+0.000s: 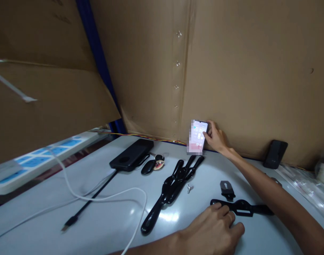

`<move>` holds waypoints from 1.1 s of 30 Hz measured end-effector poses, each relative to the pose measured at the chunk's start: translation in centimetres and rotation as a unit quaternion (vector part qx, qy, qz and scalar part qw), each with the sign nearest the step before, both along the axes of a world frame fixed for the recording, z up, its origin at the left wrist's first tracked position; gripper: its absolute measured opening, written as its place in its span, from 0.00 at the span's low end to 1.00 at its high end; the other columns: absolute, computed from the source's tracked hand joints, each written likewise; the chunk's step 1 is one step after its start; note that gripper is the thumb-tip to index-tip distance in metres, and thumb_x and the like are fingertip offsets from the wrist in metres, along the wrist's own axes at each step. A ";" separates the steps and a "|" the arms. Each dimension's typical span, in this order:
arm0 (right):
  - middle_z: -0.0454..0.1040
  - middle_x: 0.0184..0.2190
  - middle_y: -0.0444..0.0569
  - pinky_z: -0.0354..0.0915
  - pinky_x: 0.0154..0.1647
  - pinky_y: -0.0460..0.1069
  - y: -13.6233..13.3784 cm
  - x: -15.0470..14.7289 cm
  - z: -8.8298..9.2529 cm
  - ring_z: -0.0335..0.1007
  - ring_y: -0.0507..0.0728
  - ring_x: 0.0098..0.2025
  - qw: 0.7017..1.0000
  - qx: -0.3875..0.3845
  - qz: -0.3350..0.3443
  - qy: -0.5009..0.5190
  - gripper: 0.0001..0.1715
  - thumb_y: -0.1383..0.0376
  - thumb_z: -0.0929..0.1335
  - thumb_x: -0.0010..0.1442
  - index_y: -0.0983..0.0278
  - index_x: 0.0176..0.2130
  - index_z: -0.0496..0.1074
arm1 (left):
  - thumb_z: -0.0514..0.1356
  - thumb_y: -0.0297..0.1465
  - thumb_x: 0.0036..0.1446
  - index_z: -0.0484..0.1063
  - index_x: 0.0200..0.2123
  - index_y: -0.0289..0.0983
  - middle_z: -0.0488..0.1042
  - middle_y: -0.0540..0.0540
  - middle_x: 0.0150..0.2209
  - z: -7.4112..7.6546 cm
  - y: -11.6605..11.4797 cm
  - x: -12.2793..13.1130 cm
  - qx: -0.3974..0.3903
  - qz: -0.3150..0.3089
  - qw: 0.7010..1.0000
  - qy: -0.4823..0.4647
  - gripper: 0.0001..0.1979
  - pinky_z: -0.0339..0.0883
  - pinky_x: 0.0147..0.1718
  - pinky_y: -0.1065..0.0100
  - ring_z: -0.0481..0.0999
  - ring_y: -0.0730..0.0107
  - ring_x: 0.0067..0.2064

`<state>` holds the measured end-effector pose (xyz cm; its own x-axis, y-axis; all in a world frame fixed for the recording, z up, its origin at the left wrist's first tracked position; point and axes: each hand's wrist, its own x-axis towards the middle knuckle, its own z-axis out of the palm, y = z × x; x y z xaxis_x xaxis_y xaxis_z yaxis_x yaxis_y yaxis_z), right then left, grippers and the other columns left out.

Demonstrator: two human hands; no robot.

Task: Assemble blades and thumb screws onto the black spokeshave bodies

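Pinched a slim, rectangular, glowing phone (198, 137) by its edge in the right grip (207, 131), near-upright at the back of the smooth grey desk (103, 226). Curled the left grip (217, 225) at a winged, slotted black tool (233, 206); could not tell whether holding.

Lit phone (200, 137) — part pixelated; power strip (49, 154) — cut off
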<state>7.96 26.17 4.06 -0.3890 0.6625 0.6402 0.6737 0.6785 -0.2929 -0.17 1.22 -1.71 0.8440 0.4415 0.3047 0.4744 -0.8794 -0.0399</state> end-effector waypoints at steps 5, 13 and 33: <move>0.81 0.32 0.46 0.68 0.35 0.53 -0.2 0.0 0.0 0.77 0.61 0.31 1.000 -0.002 0.000 0.000 0.30 0.61 0.68 0.67 0.60 0.66 0.64 | 0.64 0.35 0.69 0.71 0.43 0.37 0.78 0.47 0.33 -0.3 0.1 0.1 0.001 0.001 1.000 0.002 0.08 0.62 0.33 0.62 0.75 0.61 0.34; 0.81 0.32 0.46 0.69 0.36 0.54 -0.3 0.0 0.0 0.79 0.63 0.33 1.000 -0.002 -0.001 -0.001 0.30 0.61 0.68 0.67 0.58 0.66 0.63 | 0.65 0.35 0.68 0.71 0.42 0.37 0.79 0.47 0.33 -0.1 0.0 0.0 0.001 0.001 1.000 0.005 0.08 0.63 0.32 0.62 0.75 0.62 0.34; 0.82 0.42 0.54 0.71 0.40 0.55 -1.7 1.0 -1.6 0.79 0.63 0.39 0.996 0.037 0.002 -0.087 0.37 0.62 0.62 0.73 0.62 0.76 0.52 | 0.65 0.35 0.69 0.71 0.42 0.37 0.79 0.47 0.34 -0.1 0.0 0.0 -0.001 0.000 1.000 0.000 0.08 0.64 0.33 0.61 0.75 0.62 0.35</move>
<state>8.91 24.51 2.46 -0.5005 0.6152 0.6091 0.7076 0.6960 -0.1215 -0.19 1.20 -1.85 0.8441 0.4416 0.3041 0.4737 -0.8799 -0.0373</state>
